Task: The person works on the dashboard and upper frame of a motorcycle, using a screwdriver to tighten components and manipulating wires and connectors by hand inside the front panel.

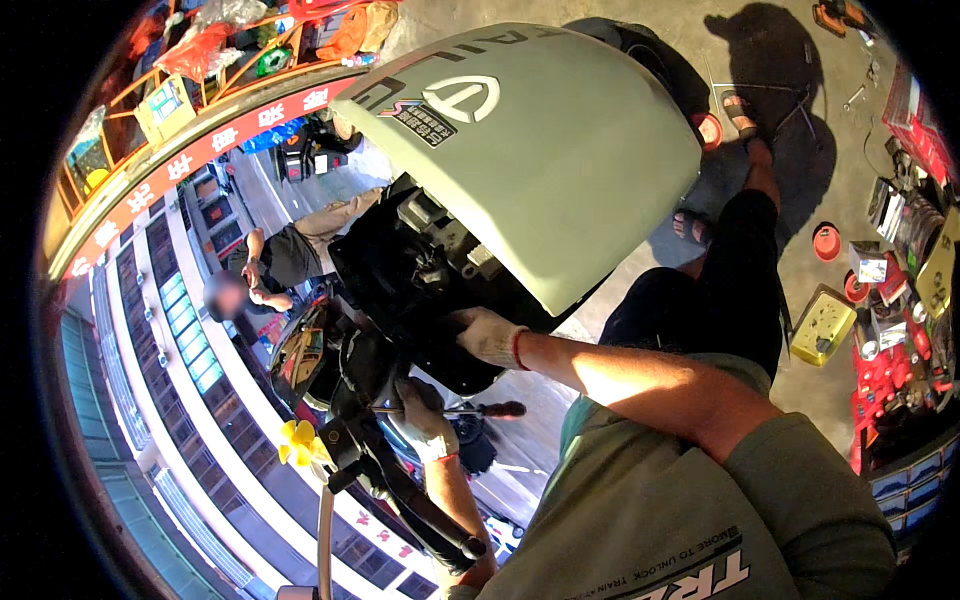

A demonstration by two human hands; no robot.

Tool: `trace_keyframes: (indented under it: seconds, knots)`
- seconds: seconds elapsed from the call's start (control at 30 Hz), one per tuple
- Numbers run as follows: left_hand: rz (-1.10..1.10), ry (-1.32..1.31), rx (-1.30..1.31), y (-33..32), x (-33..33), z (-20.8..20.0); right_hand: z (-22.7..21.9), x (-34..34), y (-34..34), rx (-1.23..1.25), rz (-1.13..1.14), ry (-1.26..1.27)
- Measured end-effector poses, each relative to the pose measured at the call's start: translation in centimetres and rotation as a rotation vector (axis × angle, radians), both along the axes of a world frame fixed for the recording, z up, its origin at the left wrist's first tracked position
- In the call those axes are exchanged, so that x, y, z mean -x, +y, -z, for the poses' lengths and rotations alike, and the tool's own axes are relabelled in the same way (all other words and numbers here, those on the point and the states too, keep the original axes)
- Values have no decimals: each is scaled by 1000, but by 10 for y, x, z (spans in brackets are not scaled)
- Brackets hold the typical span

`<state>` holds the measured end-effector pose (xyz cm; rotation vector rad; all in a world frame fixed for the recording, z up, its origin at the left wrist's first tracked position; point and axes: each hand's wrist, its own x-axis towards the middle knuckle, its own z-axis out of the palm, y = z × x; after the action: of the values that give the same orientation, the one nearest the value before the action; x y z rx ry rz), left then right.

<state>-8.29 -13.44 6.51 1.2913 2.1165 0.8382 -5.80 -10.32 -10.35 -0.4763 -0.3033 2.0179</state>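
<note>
My left hand (425, 428), in a pale work glove, is closed around the shaft of a screwdriver (502, 410) with a red and black handle. It is close to the black handlebar (425, 515) of a scooter. My right hand (490, 338), also gloved with a red cuff, has its fingers curled at the edge of the scooter's black inner housing (400, 300). Its fingertips are hidden there, so what they grip cannot be seen. Above that housing spreads a large sage-green body panel (560, 130). A yellow propeller ornament (300, 443) sits beside the handlebar.
Another person (300, 245) in a dark shirt is beyond the scooter at left. To the right, a yellow tray (823, 325) of small parts, a red bowl (826, 242) and heaped red tools (890, 390) lie on the floor. An orange rack (140, 85) holding bags is at upper left.
</note>
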Motion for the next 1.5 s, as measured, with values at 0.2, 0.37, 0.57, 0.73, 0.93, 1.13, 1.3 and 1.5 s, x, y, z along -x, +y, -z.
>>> trace_keyframes:
  seconds: [0.2,0.37,0.57,0.73,0.93,1.13,1.3,1.5]
  knots:
    - [17,27,58,-24,10,5,-2,4,1,-82,38,-237]
    - [149,-44,135,-31,9,4,-8,2,3,-54,15,-61]
    - [83,-79,165,-27,-18,3,-21,-11,9,-103,90,-198]
    - [132,-27,160,-24,-6,10,-43,-39,6,-178,99,-425]
    - [129,-10,195,-21,-10,9,-42,-33,10,-155,60,-451]
    - [115,-22,226,-21,-8,6,-46,-39,13,-154,83,-432]
    - [62,-81,222,-18,-12,6,-36,-30,24,-113,-9,-183]
    - [68,-165,204,-18,-14,7,-47,-47,27,-6,71,-306]
